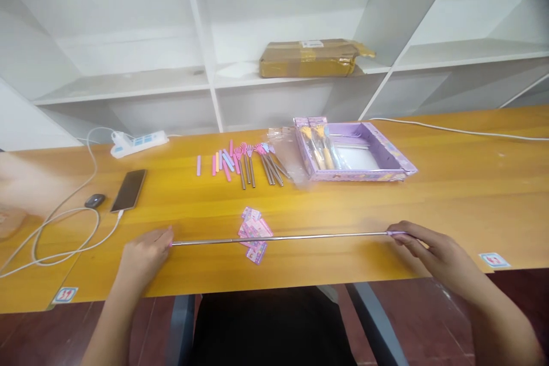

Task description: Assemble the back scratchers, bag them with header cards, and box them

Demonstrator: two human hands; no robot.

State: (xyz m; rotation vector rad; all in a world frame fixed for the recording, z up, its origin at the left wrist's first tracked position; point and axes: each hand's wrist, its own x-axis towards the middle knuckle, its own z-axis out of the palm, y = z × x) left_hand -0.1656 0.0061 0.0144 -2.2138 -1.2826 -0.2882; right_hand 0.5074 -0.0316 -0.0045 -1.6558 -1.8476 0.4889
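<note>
Stretched between both hands is a telescopic back scratcher (300,237), its thin metal rod drawn out long and nearly level above the table's front. My left hand (148,251) is closed on one end, where a bit of pink shows. With thumb and fingers my right hand (422,243) pinches the other end, which is purple. Below the rod lies a small pile of pink and purple cards (256,227). Farther back are several shortened back scratchers (268,168) with hand-shaped heads, beside several loose coloured handle sleeves (226,163).
A purple display box (369,174) holds bagged back scratchers, with clear plastic bags (289,154) beside it. On the left are a phone (128,190), a cable, a black mouse-like object (95,201) and a power strip (139,143). A taped cardboard box (309,60) sits on the shelf.
</note>
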